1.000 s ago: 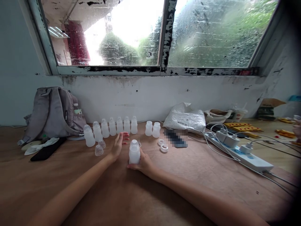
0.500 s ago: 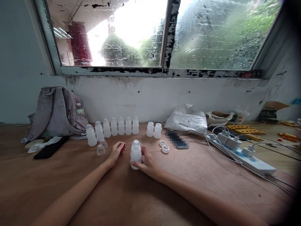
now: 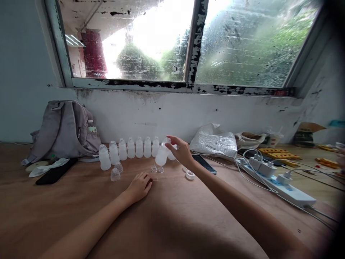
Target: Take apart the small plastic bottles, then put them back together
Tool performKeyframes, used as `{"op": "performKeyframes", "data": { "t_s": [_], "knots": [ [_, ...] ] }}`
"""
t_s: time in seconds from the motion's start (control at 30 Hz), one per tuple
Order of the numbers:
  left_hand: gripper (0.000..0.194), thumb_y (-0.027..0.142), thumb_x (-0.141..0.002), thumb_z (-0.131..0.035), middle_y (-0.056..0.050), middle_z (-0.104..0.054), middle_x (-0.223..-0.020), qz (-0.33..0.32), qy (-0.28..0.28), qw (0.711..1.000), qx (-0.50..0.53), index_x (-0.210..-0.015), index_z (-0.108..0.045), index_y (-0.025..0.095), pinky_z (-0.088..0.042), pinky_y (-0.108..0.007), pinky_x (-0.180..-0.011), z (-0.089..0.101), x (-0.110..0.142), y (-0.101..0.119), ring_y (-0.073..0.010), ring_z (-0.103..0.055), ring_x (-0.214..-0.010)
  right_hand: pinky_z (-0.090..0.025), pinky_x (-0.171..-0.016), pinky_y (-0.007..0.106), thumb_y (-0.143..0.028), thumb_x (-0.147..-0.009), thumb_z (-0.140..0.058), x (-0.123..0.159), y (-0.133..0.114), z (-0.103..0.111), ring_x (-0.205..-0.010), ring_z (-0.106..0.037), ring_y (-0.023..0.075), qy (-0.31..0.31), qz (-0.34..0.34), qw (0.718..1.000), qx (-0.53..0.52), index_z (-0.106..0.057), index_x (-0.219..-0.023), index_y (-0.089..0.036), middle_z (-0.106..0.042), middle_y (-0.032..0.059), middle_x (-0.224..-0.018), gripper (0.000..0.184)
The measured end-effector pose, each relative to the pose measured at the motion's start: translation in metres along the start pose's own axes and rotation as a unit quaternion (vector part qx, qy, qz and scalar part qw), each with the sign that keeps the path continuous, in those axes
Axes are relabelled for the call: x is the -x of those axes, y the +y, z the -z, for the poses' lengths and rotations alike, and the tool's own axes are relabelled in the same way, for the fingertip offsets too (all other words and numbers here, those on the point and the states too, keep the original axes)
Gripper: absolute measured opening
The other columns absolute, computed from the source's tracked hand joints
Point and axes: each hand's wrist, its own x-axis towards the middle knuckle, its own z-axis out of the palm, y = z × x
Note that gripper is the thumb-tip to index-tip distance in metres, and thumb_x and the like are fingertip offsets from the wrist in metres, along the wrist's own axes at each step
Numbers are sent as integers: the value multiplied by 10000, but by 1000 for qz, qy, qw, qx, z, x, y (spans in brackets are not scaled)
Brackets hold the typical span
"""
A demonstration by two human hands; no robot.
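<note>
My right hand (image 3: 179,149) grips a frosted white baby bottle (image 3: 161,155) by its top, between thumb and fingers. The bottle tilts, at the right end of a row of several capped bottles (image 3: 130,148). Behind it, another bottle (image 3: 171,154) is partly hidden. My left hand (image 3: 140,185) lies palm down on the table, fingers loosely stretched and holding nothing visible. Two small clear nipples (image 3: 160,169) lie just beyond it. To its left are two clear dome caps (image 3: 115,175); to the right lie white collar rings (image 3: 190,175), one partly hidden by my right arm.
A grey backpack (image 3: 64,129) leans on the wall at left, near a black flat case (image 3: 55,172). At right are a phone (image 3: 206,164), a silvery plastic bag (image 3: 215,142) and a white power strip (image 3: 289,189) with trailing cables. Yellow parts (image 3: 280,154) lie beyond.
My right hand has lifted the bottle from the table's middle and carried it back to the row's right end. My left hand has come down flatter, slightly right. The nipples now show.
</note>
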Motion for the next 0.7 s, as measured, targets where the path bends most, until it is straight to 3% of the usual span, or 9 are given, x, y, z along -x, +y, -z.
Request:
{"op": "performKeyframes", "data": {
  "t_s": [0.17, 0.37, 0.5, 0.7],
  "knots": [
    [225, 248, -842, -356, -72, -570, -960, -14, -7, 1000, -13, -952, -543, 191, -377, -350, -819, -1, 1, -1, -211, -501, -915, -411, -742, 281, -257, -788, -516, -29, 41, -31, -822, -563, 168, -45, -40, 994, 91, -522, -1076, -179, -605, 69, -978, 298],
    [216, 245, -843, -368, -63, -568, -957, -16, -11, 998, -52, -955, -542, 184, -397, -331, -797, -2, 1, -1, -199, -505, -898, -399, -705, 292, -204, -787, -495, -39, 70, -68, -846, -563, 210, -85, -105, 980, 144, -509, -1070, -162, -596, 108, -996, 287],
    [214, 245, -844, -367, -63, -567, -951, -20, -8, 998, -59, -953, -539, 179, -397, -323, -795, -2, 1, -2, -193, -504, -888, -386, -727, 287, -215, -807, -469, -41, 79, -77, -922, -544, 223, -108, -132, 970, 174, -481, -1090, -159, -587, 118, -1022, 289],
    [205, 241, -839, -374, -60, -568, -951, -17, -12, 998, -58, -947, -538, 181, -392, -326, -792, -2, 0, -2, -197, -502, -890, -374, -731, 297, -242, -811, -471, -43, 87, -73, -927, -544, 239, -144, -150, 955, 209, -396, -1150, -135, -604, 130, -980, 364]
  ]
}}
